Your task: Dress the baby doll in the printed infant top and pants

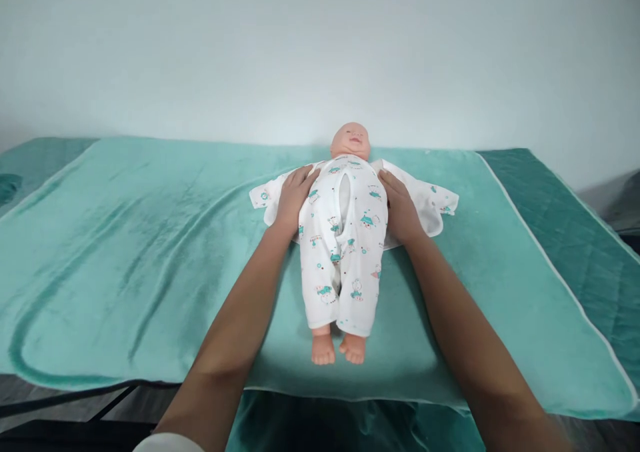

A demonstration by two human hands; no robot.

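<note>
The left hand (296,199) and the right hand (401,205) rest on either side of a pink, bald baby doll (351,139), which lies face up between them, its head beyond the fingertips and its bare feet nearer than the wrists. Both hands have their fingers stretched out along the upper sides of the doll's white cotton trousers (367,239), printed with small green and pink figures; whether they pinch the cloth cannot be told. A matching white printed jacket (427,195) is spread beneath the hands and the doll, one sleeve reaching out past each hand. Under everything lies a light green plush blanket (500,285) with pale edging, and a darker green quilted cover (567,222) shows well to the right of the right hand. A plain white wall (300,52) stands beyond both hands.
</note>
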